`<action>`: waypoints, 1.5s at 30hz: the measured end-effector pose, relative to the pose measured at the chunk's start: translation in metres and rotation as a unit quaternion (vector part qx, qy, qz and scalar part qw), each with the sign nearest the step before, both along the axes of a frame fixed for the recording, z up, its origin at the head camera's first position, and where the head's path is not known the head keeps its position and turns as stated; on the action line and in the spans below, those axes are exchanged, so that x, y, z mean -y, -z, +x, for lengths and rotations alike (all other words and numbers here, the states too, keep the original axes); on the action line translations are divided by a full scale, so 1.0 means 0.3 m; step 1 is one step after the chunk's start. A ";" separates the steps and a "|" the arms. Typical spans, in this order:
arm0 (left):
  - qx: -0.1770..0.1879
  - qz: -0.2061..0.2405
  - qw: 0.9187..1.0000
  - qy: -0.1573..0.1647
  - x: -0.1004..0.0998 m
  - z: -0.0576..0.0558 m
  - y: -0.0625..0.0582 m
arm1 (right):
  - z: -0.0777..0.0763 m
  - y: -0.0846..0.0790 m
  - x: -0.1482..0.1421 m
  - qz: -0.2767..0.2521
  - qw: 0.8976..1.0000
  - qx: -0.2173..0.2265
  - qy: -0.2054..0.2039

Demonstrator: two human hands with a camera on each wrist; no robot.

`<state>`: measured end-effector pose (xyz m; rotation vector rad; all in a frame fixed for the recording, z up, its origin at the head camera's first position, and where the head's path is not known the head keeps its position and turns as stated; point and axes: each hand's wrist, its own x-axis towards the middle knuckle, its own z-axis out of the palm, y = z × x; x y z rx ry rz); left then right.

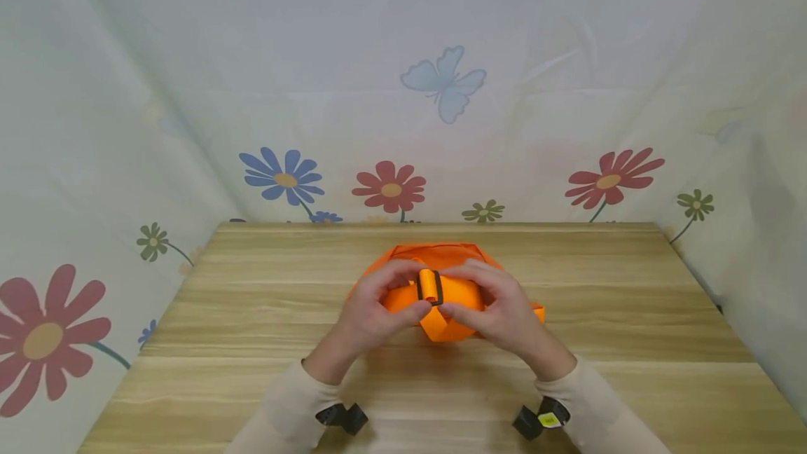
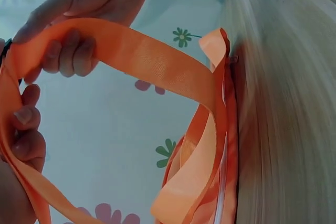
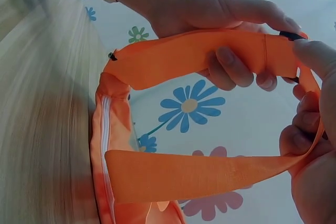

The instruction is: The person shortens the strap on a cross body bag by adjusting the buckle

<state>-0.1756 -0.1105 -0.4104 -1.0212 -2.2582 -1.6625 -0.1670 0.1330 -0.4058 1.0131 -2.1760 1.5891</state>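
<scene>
Both my hands hold the orange strap (image 1: pixel 463 291) at its black slider buckle (image 1: pixel 439 289).

The fingers of my left hand (image 1: pixel 368 308) are curled and pinch the strap at the left side of the buckle; those of my right hand (image 1: pixel 507 308) are curled too, gripping at its right side. The orange zipped bag (image 1: pixel 435 252) lies on the counter (image 1: pixel 284 286) below my hands, and the strap rises from it in a loop. In my judgement the work is somewhere in the middle: the strap already seems threaded through the buckle, but a slack length hangs beneath, so the adjusting probably is left. Whether this length ends free, I cannot tell.
</scene>
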 end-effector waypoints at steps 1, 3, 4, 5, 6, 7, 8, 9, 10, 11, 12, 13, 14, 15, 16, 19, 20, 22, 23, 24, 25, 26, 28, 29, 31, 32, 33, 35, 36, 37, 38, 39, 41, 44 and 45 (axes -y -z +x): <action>-0.002 -0.001 1.000 -0.003 -0.003 0.001 -0.002 | 0.001 -0.001 0.004 0.002 1.000 -0.002 0.002; -0.003 -0.004 1.000 -0.009 -0.008 0.004 -0.007 | 0.001 -0.002 0.009 0.006 1.000 -0.007 0.004; -0.004 -0.005 1.000 -0.012 -0.009 0.004 -0.008 | 0.001 -0.002 0.010 0.008 1.000 -0.008 0.002; -0.006 -0.006 1.000 -0.016 -0.009 0.005 -0.009 | 0.000 -0.002 0.009 0.014 1.000 -0.005 0.002; -0.006 -0.006 1.000 -0.022 -0.009 0.005 -0.010 | -0.001 -0.002 0.007 0.020 1.000 -0.004 0.001; -0.008 -0.005 1.000 -0.027 -0.008 0.004 -0.009 | -0.002 -0.002 0.004 0.027 1.000 0.000 0.001; -0.007 -0.002 0.999 -0.031 -0.006 0.003 -0.009 | -0.004 -0.002 -0.001 0.037 0.999 0.004 0.004; -0.005 0.001 0.999 -0.035 -0.004 0.002 -0.010 | -0.006 0.000 -0.008 0.045 0.999 0.006 0.008; -0.003 0.005 0.999 -0.040 -0.002 0.001 -0.011 | -0.008 0.002 -0.016 0.053 0.998 0.008 0.014; 0.000 0.010 0.999 -0.044 0.001 0.001 -0.011 | -0.009 0.006 -0.026 0.060 0.998 0.011 0.021; 0.002 0.015 0.999 -0.048 0.004 0.000 -0.012 | -0.011 0.009 -0.035 0.065 0.997 0.017 0.028; 0.005 0.018 0.999 -0.050 0.007 -0.001 -0.013 | -0.012 0.013 -0.045 0.066 0.997 0.023 0.033; 0.010 0.021 0.998 -0.052 0.008 0.000 -0.014 | -0.013 0.016 -0.053 0.066 0.997 0.027 0.037; 0.015 0.022 0.998 -0.052 0.010 0.001 -0.015 | -0.012 0.017 -0.059 0.063 0.997 0.029 0.036; 0.020 0.024 0.998 -0.052 0.011 0.002 -0.015 | -0.011 0.019 -0.063 0.060 0.997 0.031 0.035; 0.025 0.030 0.998 -0.042 0.009 0.003 -0.012 | -0.010 0.018 -0.061 0.049 0.998 0.025 0.023; 0.027 0.033 0.998 -0.036 0.007 0.004 -0.011 | -0.009 0.018 -0.057 0.043 0.999 0.020 0.018; 0.025 0.038 0.999 -0.027 0.004 0.004 -0.007 | -0.008 0.018 -0.045 0.034 0.999 0.014 0.011; 0.026 0.041 0.999 -0.021 0.002 0.005 -0.005 | -0.006 0.018 -0.038 0.029 0.999 0.013 0.009; 0.027 0.043 0.999 -0.017 0.000 0.005 -0.003 | -0.004 0.018 -0.031 0.023 1.000 0.014 0.006; 0.029 0.043 0.999 -0.015 -0.002 0.005 0.001 | -0.002 0.020 -0.024 0.017 1.000 0.017 0.005; 0.032 0.043 0.998 -0.012 -0.004 0.005 0.004 | 0.001 0.022 -0.017 0.011 1.000 0.020 0.004; 0.034 0.046 0.998 -0.004 -0.007 0.005 0.012 | 0.006 0.025 -0.004 -0.001 1.000 0.030 -0.001; 0.039 0.047 0.998 0.002 -0.009 0.006 0.015 | 0.008 0.027 0.003 -0.005 1.000 0.031 -0.002; 0.045 0.044 0.998 0.009 -0.012 0.009 0.021 | 0.010 0.031 0.016 -0.010 0.999 0.032 -0.007; 0.047 0.043 0.998 0.014 -0.014 0.010 0.024 | 0.011 0.032 0.022 -0.009 1.000 0.029 -0.006; 0.049 0.042 0.998 0.020 -0.017 0.011 0.025 | 0.012 0.032 0.027 -0.006 1.000 0.026 -0.003; 0.054 0.036 0.998 0.024 -0.020 0.013 0.026 | 0.014 0.030 0.035 0.005 1.000 0.020 0.007; 0.054 0.033 0.998 0.024 -0.022 0.014 0.026 | 0.015 0.028 0.038 0.012 1.000 0.019 0.012; 0.054 0.031 0.998 0.024 -0.024 0.014 0.025 | 0.017 0.025 0.039 0.018 1.000 0.017 0.017; 0.054 0.031 0.998 0.023 -0.025 0.014 0.024 | 0.018 0.021 0.040 0.027 0.999 0.015 0.021; 0.055 0.032 0.998 0.022 -0.025 0.013 0.022 | 0.019 0.017 0.039 0.035 0.999 0.015 0.025; 0.056 0.036 0.998 0.016 -0.024 0.013 0.018 | 0.019 0.012 0.033 0.052 0.998 0.010 0.033; 0.052 0.048 0.998 0.002 -0.019 0.012 0.014 | 0.015 0.010 0.013 0.076 0.996 0.008 0.050; 0.050 0.051 0.997 -0.004 -0.016 0.012 0.013 | 0.014 0.012 0.005 0.081 0.995 0.010 0.055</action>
